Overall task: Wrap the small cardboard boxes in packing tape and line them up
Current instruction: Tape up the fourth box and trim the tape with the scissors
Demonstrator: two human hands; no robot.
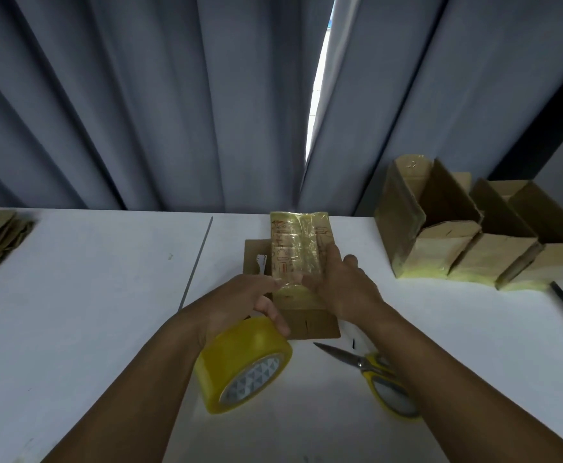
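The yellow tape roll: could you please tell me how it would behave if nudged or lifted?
The yellow tape roll is round and tilted on its edge, so it would probably roll or topple flat if nudged. It looks thickly wound, so likely rigid and fairly heavy for its size.
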